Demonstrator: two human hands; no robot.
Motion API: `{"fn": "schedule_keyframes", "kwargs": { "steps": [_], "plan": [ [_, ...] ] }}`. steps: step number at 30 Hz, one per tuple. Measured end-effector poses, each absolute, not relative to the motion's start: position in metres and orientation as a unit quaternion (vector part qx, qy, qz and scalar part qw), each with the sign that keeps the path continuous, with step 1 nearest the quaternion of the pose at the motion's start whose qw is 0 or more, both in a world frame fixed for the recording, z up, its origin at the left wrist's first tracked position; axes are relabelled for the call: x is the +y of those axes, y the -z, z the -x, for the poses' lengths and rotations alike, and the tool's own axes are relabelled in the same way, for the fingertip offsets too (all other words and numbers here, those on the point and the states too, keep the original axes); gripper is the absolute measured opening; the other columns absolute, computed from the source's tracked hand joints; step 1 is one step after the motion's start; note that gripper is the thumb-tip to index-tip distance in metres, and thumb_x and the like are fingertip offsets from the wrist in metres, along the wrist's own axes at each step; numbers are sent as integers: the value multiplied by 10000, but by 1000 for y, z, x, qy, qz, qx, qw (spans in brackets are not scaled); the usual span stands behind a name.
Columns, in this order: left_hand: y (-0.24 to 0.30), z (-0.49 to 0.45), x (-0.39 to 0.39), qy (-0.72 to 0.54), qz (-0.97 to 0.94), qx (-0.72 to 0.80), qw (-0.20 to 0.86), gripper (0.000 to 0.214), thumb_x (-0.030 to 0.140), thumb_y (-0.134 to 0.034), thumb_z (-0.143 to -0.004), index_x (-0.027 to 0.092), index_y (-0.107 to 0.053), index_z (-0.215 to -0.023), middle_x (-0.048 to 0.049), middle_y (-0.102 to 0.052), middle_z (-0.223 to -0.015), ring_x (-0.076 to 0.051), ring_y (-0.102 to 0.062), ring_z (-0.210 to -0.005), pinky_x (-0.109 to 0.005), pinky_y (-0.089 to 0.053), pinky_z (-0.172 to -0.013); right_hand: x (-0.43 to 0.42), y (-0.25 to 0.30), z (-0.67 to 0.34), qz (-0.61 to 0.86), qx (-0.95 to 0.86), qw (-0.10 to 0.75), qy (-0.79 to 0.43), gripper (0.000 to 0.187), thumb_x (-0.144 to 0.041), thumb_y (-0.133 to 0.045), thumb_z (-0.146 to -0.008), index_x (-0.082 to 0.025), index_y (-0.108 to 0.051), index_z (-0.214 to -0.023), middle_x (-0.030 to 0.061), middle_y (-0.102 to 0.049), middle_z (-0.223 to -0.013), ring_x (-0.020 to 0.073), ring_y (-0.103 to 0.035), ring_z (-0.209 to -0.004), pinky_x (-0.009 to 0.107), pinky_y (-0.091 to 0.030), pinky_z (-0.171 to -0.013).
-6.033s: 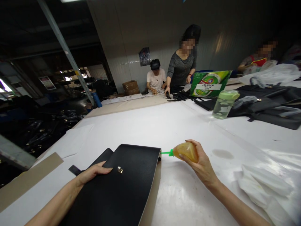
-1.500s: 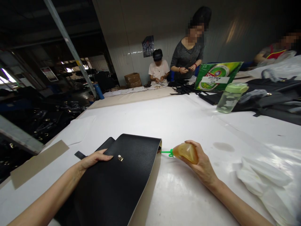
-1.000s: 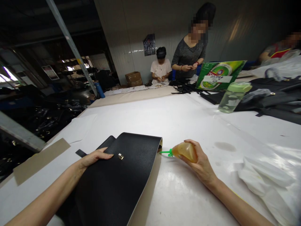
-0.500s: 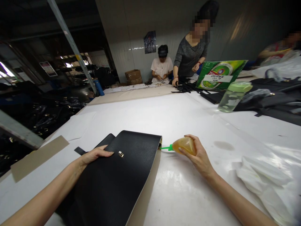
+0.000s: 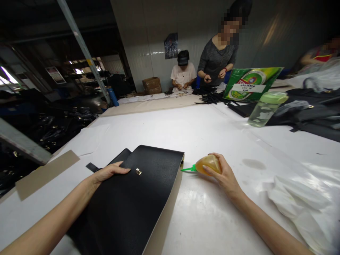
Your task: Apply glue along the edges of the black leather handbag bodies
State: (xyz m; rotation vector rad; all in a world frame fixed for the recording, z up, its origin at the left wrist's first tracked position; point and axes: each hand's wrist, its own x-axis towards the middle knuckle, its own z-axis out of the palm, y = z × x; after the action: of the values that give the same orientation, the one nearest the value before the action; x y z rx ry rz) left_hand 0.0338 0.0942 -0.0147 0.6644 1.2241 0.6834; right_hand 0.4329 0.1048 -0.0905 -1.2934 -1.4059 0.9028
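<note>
A black leather bag piece with a small gold clasp lies tilted in front of me, its pale inner side showing along the right edge. My left hand grips its upper left side, thumb on top and the other fingers hidden beneath. In my right hand is a soft glue bottle of amber liquid, fingers wrapped round it. Its thin green nozzle points left, the tip close by the bag's right edge; whether they touch I cannot tell.
A beige board strip lies on the left of the white table. Crumpled white plastic is at right. Further back are a green-lidded water bottle, a green box and black bags. Two people work at the far end.
The green nozzle tip has dropped slightly away from the open corner of the bag's right edge. My left hand keeps its hold. The standing co-worker's hand has lifted off the black strips.
</note>
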Motion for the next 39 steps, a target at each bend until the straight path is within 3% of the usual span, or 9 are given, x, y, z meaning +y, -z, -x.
{"fn": "schedule_keyframes", "kwargs": {
  "steps": [5,11,17,23,30,34,39],
  "plan": [
    [18,-32,94,-314,-307,561,702,501,163,-750,-663,124,-575,-1131,-178,-714,-1018,-304,-696,-858,-423,-557,-795,96,88,-430,511,-588,451,-435,457,-482,-684,-766,-288,-467,-1118,6,-552,-1004,236,-561,-906,335,-444,-792],
    [19,-32,94,-316,-312,556,703,451,184,-755,-668,125,-611,-1091,-174,-715,-1018,-298,-697,-854,-413,-561,-784,98,89,-431,535,-572,492,-381,466,-482,-694,-754,-287,-469,-1113,1,-543,-1033,233,-550,-926,332,-427,-818],
    [15,-34,93,-314,-314,551,707,357,188,-761,-666,120,-653,-999,-161,-727,-969,-279,-703,-812,-387,-568,-758,86,89,-430,508,-589,444,-445,460,-482,-680,-766,-292,-470,-1128,3,-543,-1055,232,-549,-932,331,-428,-814],
    [15,-34,92,-309,-316,543,714,345,188,-744,-687,127,-658,-1016,-160,-723,-996,-288,-696,-852,-404,-553,-798,88,89,-430,540,-566,492,-382,462,-492,-684,-758,-290,-466,-1112,-4,-535,-1036,227,-544,-916,333,-425,-819],
    [25,-28,93,-312,-337,530,713,322,208,-701,-737,129,-649,-1044,-165,-714,-1020,-273,-695,-840,-415,-548,-805,78,90,-430,517,-578,461,-432,451,-476,-681,-770,-305,-463,-1125,-23,-537,-1026,202,-547,-908,292,-431,-795],
    [26,-26,94,-311,-341,529,712,353,215,-714,-723,132,-647,-1060,-170,-707,-1041,-284,-692,-857,-424,-547,-810,81,91,-432,529,-570,487,-398,455,-483,-681,-766,-293,-461,-1116,-11,-523,-1059,212,-537,-926,306,-424,-817],
    [21,-29,92,-309,-340,521,720,380,215,-735,-698,139,-654,-1061,-161,-709,-1041,-295,-691,-872,-410,-546,-816,71,93,-432,514,-588,455,-428,446,-474,-657,-793,-296,-449,-1146,-4,-526,-1050,220,-541,-920,323,-425,-815]
  ]
}}
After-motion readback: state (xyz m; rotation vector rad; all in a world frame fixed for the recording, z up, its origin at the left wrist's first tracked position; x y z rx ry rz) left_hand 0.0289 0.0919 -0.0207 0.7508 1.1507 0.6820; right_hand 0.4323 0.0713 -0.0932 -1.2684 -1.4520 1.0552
